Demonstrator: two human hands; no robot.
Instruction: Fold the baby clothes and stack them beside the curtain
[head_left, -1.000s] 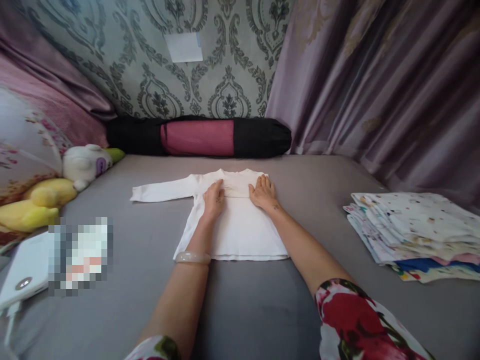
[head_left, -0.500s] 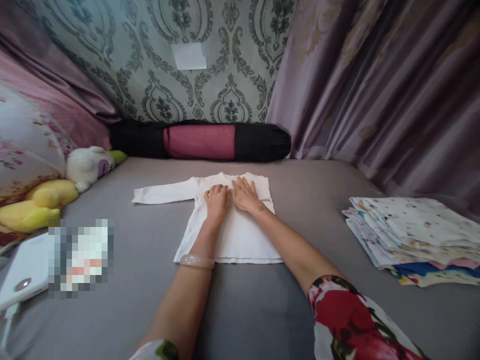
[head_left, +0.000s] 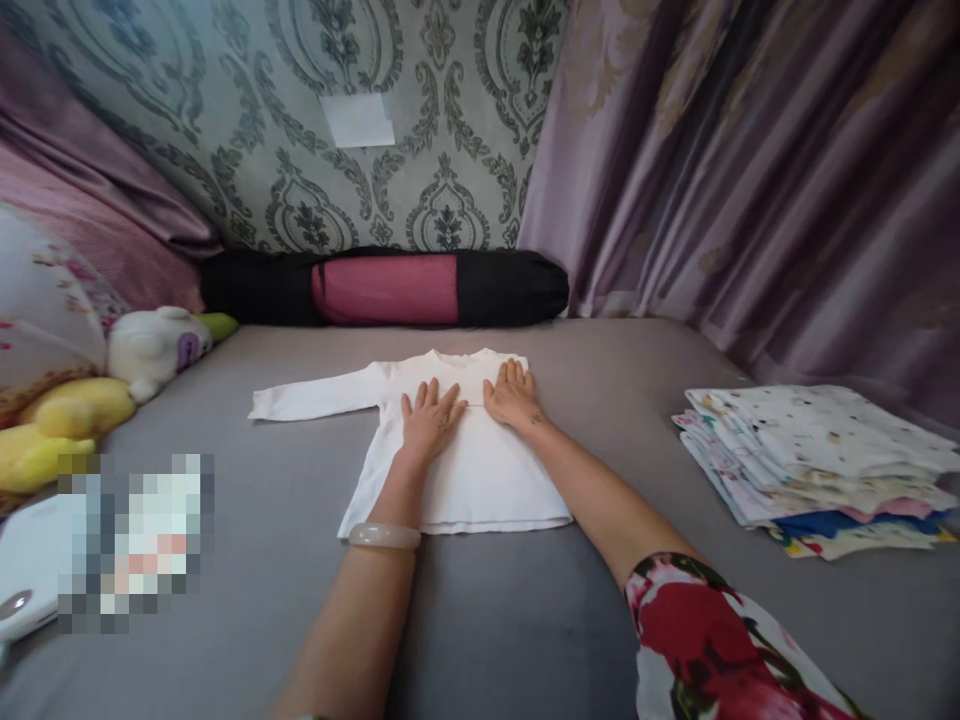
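Observation:
A small white long-sleeved shirt (head_left: 465, 470) lies flat on the grey sheet, its collar toward the wall. One sleeve (head_left: 319, 393) stretches out to the left; the other is folded inward across the chest. My left hand (head_left: 430, 418) rests on the shirt's upper left with fingers spread. On the upper right, my right hand (head_left: 511, 394) lies flat over the folded sleeve, near the shoulder edge. Both palms touch the cloth and neither grips it.
A stack of folded printed clothes (head_left: 817, 440) sits at the right. A black and pink roll (head_left: 386, 288) lies along the wall. Yellow (head_left: 79, 415) and white (head_left: 150, 350) plush toys and a white device (head_left: 37, 560) are on the left, beside a blurred-out item (head_left: 154, 540).
My left hand has opened from curled fingers to spread ones. My right hand has slid right along the folded sleeve toward the shoulder. The view has shifted slightly.

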